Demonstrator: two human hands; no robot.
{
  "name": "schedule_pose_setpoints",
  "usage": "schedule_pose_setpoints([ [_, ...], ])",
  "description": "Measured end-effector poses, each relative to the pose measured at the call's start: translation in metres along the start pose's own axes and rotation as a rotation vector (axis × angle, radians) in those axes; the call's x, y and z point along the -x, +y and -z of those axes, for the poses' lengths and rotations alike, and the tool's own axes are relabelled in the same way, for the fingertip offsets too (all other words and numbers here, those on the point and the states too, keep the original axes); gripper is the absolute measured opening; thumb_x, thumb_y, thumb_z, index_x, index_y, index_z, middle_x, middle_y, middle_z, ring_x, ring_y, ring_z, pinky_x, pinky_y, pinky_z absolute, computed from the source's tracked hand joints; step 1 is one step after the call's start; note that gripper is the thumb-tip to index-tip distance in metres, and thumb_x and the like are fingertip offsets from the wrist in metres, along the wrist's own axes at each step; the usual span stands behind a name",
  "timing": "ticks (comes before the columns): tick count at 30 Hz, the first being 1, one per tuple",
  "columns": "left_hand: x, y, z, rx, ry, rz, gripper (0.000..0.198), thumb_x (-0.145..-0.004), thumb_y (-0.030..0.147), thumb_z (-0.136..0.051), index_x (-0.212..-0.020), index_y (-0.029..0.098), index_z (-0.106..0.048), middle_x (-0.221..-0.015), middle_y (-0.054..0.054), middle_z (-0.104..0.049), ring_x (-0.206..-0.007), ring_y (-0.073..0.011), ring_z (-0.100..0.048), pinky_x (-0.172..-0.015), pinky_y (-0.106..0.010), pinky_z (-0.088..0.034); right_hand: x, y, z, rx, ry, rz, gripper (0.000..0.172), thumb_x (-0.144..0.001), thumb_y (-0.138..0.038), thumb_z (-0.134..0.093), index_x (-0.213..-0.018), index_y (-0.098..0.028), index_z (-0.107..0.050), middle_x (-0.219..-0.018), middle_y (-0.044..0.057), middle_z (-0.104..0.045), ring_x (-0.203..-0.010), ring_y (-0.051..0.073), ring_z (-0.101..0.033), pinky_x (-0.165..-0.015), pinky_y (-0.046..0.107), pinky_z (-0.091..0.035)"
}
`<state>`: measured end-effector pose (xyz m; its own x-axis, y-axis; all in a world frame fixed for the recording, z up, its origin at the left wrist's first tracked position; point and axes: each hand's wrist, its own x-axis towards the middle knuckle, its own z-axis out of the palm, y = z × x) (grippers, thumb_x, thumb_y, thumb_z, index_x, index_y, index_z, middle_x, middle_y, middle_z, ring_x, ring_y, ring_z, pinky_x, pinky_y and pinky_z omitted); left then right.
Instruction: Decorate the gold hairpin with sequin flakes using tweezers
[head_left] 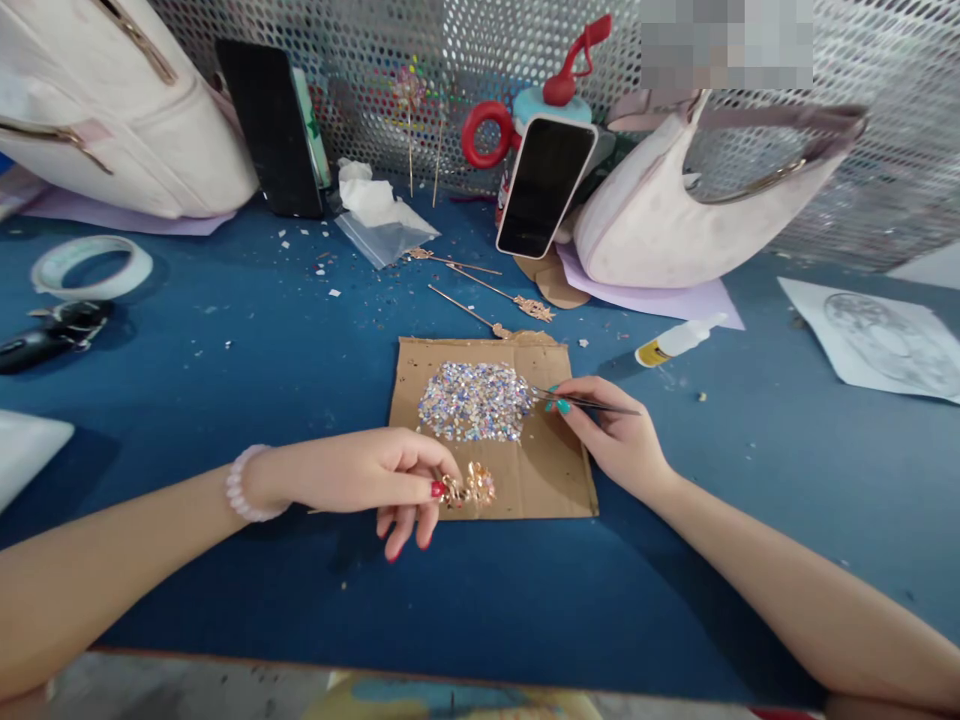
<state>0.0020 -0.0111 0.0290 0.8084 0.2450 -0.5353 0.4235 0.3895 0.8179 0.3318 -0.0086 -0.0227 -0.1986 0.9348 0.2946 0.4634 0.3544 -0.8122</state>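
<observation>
My left hand (375, 475) pinches a small gold ornament (469, 487) set with sparkling stones, held over the near edge of a brown cardboard sheet (551, 470). My right hand (611, 430) is closed on thin metal tweezers (581, 402), whose tips point left into a heap of glittery sequins (472, 400) on the cardboard. A bead bracelet (238, 485) is on my left wrist.
Beyond the cardboard lie gold hair sticks (491, 295), a small glue bottle (675, 342), a plastic bag (382, 238), and two propped phones (544, 185) (271, 125). Pale bags (675, 215) (112, 110) lean on a mesh wall. Tape roll (91, 266) and printed paper (885, 340) sit at the sides.
</observation>
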Motion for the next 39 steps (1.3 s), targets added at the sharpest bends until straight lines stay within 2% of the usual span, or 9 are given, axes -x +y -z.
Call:
schedule_pose_setpoints([
  [3,0.000,-0.001,0.000,0.001,-0.011,0.003,0.029,-0.104,0.048,-0.063,-0.115,0.021,-0.060,-0.086,-0.003,-0.079,-0.062,-0.0139,-0.072,-0.057,-0.025,-0.047,-0.001,-0.002,0.000,0.061,-0.016,0.075,0.010,-0.101,-0.029,-0.069,-0.102,-0.026,-0.079,-0.092,0.005,-0.081,-0.084,0.021,-0.077,-0.076,0.036,-0.065],
  [6,-0.001,-0.005,0.003,0.019,-0.008,-0.009,0.030,-0.105,0.046,-0.064,-0.121,0.021,-0.060,-0.087,-0.003,-0.080,-0.063,-0.0150,-0.074,-0.058,-0.026,-0.049,-0.003,-0.005,0.000,0.073,-0.011,0.121,0.011,-0.102,-0.028,-0.069,-0.099,-0.027,-0.080,-0.096,0.007,-0.083,-0.094,0.024,-0.077,-0.080,0.039,-0.066],
  [12,-0.002,-0.009,0.009,-0.022,-0.040,-0.050,0.040,-0.106,0.047,-0.065,-0.135,0.020,-0.059,-0.093,-0.005,-0.081,-0.068,-0.0141,-0.073,-0.062,-0.026,-0.054,-0.004,-0.003,-0.001,0.073,-0.011,0.038,0.013,-0.100,-0.027,-0.067,-0.101,-0.027,-0.080,-0.101,0.006,-0.084,-0.092,0.023,-0.079,-0.078,0.038,-0.066],
  [16,-0.002,-0.009,0.014,-0.039,-0.096,-0.043,0.045,-0.106,0.041,-0.066,-0.144,0.021,-0.056,-0.099,-0.004,-0.079,-0.075,-0.0137,-0.074,-0.068,-0.025,-0.058,-0.003,0.001,-0.001,0.128,-0.029,0.018,0.014,-0.098,-0.025,-0.066,-0.099,-0.026,-0.080,-0.097,0.006,-0.084,-0.094,0.024,-0.079,-0.087,0.042,-0.065],
  [23,-0.002,-0.010,0.020,-0.070,-0.138,-0.046,0.045,-0.105,0.037,-0.068,-0.146,0.021,-0.056,-0.110,-0.007,-0.081,-0.086,-0.0169,-0.079,-0.075,-0.026,-0.061,-0.002,-0.001,0.001,0.114,-0.084,0.093,0.012,-0.099,-0.025,-0.066,-0.097,-0.028,-0.078,-0.094,0.005,-0.083,-0.096,0.025,-0.078,-0.095,0.047,-0.064],
  [30,-0.002,-0.008,0.020,-0.052,-0.140,-0.045,0.048,-0.104,0.040,-0.068,-0.147,0.020,-0.056,-0.112,-0.008,-0.081,-0.091,-0.0186,-0.080,-0.080,-0.027,-0.062,-0.003,-0.003,0.000,0.119,-0.077,0.118,0.014,-0.099,-0.023,-0.064,-0.100,-0.027,-0.077,-0.099,0.006,-0.083,-0.097,0.024,-0.078,-0.090,0.044,-0.063],
  [35,-0.004,-0.007,0.021,-0.032,-0.151,-0.036,0.046,-0.104,0.042,-0.069,-0.144,0.021,-0.057,-0.112,-0.007,-0.080,-0.090,-0.0167,-0.079,-0.078,-0.025,-0.060,-0.003,-0.003,0.001,0.143,-0.069,0.111,0.013,-0.099,-0.022,-0.063,-0.099,-0.026,-0.076,-0.096,0.006,-0.082,-0.094,0.024,-0.076,-0.086,0.042,-0.063],
  [39,-0.004,-0.006,0.021,-0.020,-0.159,-0.045,0.051,-0.105,0.043,-0.070,-0.148,0.021,-0.054,-0.112,-0.007,-0.080,-0.089,-0.0160,-0.079,-0.076,-0.024,-0.059,-0.003,-0.003,0.001,0.136,-0.052,0.091,0.015,-0.099,-0.018,-0.062,-0.101,-0.026,-0.074,-0.098,0.006,-0.081,-0.096,0.023,-0.076,-0.086,0.040,-0.064],
])
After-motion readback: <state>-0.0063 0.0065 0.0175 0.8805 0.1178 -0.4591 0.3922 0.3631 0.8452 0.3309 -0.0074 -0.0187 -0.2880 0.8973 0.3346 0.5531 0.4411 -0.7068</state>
